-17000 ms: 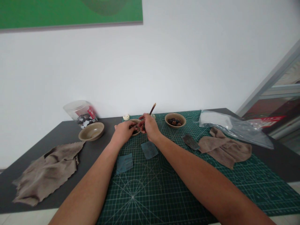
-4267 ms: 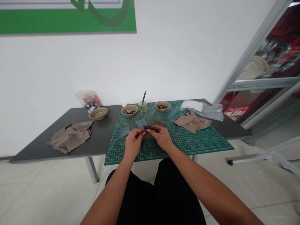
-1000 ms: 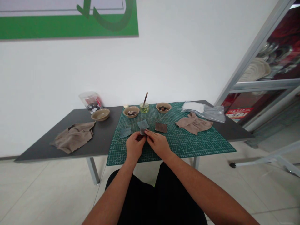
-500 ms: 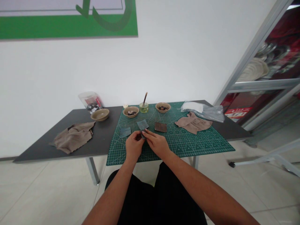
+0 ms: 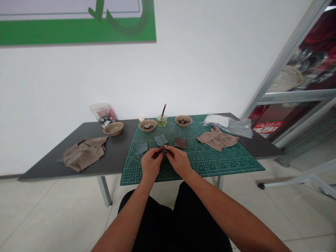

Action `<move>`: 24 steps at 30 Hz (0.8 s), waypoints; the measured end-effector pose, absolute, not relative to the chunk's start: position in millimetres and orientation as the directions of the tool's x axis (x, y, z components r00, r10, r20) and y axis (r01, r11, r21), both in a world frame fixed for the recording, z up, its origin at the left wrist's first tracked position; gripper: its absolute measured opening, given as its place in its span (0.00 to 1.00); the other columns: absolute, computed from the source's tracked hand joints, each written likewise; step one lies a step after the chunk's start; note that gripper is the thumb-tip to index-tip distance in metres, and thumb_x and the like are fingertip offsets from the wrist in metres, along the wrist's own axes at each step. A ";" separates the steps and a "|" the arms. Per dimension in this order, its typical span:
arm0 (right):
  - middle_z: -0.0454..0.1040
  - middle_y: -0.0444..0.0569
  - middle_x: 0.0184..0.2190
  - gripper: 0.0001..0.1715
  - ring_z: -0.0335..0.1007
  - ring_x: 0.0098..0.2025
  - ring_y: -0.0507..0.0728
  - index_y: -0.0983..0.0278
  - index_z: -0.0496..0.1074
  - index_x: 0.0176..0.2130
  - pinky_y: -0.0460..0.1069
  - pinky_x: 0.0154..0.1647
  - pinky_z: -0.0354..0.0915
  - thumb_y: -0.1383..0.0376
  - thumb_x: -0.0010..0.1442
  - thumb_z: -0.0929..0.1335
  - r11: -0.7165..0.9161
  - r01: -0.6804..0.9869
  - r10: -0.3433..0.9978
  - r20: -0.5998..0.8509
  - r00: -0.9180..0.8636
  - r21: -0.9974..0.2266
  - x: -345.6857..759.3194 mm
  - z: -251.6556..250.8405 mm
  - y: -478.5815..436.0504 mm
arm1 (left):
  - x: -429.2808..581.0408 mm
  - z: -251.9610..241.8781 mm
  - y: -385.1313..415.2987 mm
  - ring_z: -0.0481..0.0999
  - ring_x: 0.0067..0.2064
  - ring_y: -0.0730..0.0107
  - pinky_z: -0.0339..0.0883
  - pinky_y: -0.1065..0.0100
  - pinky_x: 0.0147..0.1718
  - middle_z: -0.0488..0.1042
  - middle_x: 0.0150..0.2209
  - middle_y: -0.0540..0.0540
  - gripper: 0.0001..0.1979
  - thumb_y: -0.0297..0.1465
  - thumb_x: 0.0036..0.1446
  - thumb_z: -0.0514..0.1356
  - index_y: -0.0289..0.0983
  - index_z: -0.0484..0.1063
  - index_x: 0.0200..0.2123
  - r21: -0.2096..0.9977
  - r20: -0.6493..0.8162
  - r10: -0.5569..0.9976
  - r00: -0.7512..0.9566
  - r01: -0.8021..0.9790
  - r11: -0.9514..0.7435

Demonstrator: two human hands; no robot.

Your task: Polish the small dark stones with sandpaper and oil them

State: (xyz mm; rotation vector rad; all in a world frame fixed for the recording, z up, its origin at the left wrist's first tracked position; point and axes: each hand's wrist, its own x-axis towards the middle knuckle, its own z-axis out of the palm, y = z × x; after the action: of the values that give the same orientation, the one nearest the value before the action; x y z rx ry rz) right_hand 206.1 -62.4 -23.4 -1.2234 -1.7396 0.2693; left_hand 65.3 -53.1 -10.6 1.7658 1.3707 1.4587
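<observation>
Over the front of the green cutting mat (image 5: 210, 164), my left hand (image 5: 151, 165) and my right hand (image 5: 180, 162) meet at the fingertips. Both are closed on a small dark piece (image 5: 165, 149); fingers cover most of it, so its kind is unclear. Just beyond the fingers lies a blue-grey sandpaper square (image 5: 161, 139). Another blue-grey square (image 5: 141, 148) is left of my left hand, and a brown sandpaper block or sheet (image 5: 181, 142) lies beyond my right hand.
Behind stand a bowl of dark and pale pieces (image 5: 147, 125), a glass jar with a brush (image 5: 162, 121) and a bowl of dark round pieces (image 5: 183, 121). Brown cloths (image 5: 85, 152) lie on both sides. A bowl (image 5: 113, 128), plastic tub (image 5: 102, 113) and plastic bag (image 5: 228, 124) sit farther out.
The grey flat face that showed between my fingertips has turned or folded, and a smaller dark bit shows now. My fingertips have shifted slightly right; the whole view has moved a little.
</observation>
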 end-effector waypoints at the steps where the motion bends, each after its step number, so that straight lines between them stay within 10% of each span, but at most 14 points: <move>1: 0.78 0.46 0.51 0.23 0.76 0.52 0.57 0.56 0.75 0.53 0.53 0.56 0.71 0.73 0.62 0.64 0.479 0.611 0.818 0.573 -0.050 -0.631 206.6 -22.6 -63.0 | 65.5 -10.4 -53.0 0.77 0.33 0.68 0.69 0.68 0.35 0.80 0.32 0.49 0.05 0.32 0.53 0.63 0.39 0.79 0.33 0.837 0.440 0.895 -0.072 0.395 -0.379; 24: 0.79 0.46 0.48 0.21 0.77 0.51 0.59 0.57 0.79 0.48 0.57 0.57 0.70 0.70 0.59 0.65 0.398 0.354 0.859 0.480 0.180 -0.846 183.0 -22.7 -68.1 | 61.9 -8.3 -53.2 0.77 0.36 0.67 0.70 0.66 0.39 0.79 0.34 0.48 0.04 0.30 0.51 0.62 0.40 0.78 0.29 0.818 0.479 0.871 -0.109 0.416 -0.398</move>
State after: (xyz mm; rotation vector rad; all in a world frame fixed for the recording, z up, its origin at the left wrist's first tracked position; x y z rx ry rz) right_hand 183.0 -68.1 -22.7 -1.1766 -1.4080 0.5089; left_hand 61.9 -53.2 -8.3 1.7636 1.4119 1.5158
